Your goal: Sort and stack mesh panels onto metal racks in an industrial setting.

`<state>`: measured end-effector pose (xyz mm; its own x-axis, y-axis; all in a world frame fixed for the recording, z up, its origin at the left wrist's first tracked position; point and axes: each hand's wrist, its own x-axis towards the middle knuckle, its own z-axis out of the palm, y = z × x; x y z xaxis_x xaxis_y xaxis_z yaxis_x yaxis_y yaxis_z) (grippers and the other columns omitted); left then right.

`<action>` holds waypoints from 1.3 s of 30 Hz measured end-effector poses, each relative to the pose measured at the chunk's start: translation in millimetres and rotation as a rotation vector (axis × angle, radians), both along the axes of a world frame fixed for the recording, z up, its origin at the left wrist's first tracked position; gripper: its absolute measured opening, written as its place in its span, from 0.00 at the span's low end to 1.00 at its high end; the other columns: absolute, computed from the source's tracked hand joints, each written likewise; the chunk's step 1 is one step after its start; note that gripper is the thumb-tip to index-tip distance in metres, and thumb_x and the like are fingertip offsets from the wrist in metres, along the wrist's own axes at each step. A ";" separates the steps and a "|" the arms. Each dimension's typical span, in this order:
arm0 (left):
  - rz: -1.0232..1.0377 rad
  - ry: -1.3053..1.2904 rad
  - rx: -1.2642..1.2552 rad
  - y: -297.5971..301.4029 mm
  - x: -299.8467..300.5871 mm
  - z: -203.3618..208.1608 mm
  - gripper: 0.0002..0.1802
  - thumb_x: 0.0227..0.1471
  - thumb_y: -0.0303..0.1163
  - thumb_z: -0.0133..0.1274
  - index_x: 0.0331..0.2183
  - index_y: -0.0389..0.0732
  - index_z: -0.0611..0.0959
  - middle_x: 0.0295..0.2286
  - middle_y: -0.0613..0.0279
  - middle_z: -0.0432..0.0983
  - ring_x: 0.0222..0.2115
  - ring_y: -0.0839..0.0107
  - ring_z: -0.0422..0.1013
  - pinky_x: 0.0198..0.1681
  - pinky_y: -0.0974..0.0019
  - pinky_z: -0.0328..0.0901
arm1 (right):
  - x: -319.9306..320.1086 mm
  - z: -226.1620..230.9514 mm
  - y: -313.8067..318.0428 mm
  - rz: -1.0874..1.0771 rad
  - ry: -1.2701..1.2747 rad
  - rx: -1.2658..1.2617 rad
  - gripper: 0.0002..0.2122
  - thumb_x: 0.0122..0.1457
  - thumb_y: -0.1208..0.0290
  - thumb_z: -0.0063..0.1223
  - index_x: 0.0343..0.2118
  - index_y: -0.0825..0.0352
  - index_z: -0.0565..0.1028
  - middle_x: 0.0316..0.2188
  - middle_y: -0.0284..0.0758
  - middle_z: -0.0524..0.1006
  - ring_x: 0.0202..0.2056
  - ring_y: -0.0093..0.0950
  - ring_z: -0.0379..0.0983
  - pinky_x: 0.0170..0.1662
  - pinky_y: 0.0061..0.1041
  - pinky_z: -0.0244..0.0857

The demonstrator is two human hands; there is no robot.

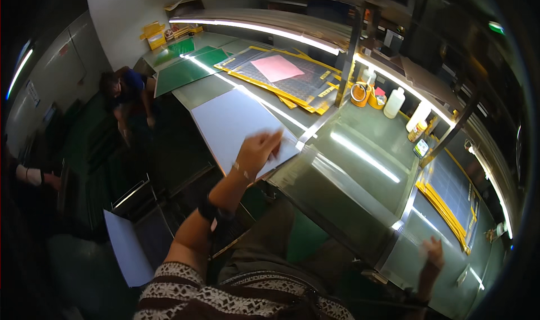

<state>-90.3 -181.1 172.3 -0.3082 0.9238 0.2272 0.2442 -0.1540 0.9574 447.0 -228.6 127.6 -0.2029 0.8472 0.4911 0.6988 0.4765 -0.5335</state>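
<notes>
My left hand (261, 151) hovers at the right part of a pale bluish-white sheet (236, 123) on the bench. Its fingers are curled and smeared by motion; what they hold, if anything, cannot be made out. Beside it, a see-through, glossy film-like strip (343, 179) catches the light along the green bench top (332, 202). My right hand (433, 255) is raised above the bench at the lower right. Motion blurs its fingers, and I see no clear object in them.
Yellow-taped gridded mats (318, 78) lie at the back, a pink sheet (277, 68) on top. Bottles (394, 103) and tape rolls (360, 94) stand by a shelf post (349, 55). More taped mats (450, 190) lie right. A co-worker (132, 92) bends at the left.
</notes>
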 end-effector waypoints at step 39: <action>-0.175 -1.014 -0.001 -53.0 -71.4 -97.8 0.22 0.53 0.35 0.49 0.49 0.39 0.67 0.40 0.59 0.72 0.42 0.72 0.68 0.47 0.70 0.61 | -358.4 82.7 87.7 0.477 1.211 -0.529 0.20 0.58 0.63 0.46 0.49 0.70 0.63 0.47 0.39 0.68 0.47 0.30 0.65 0.50 0.29 0.61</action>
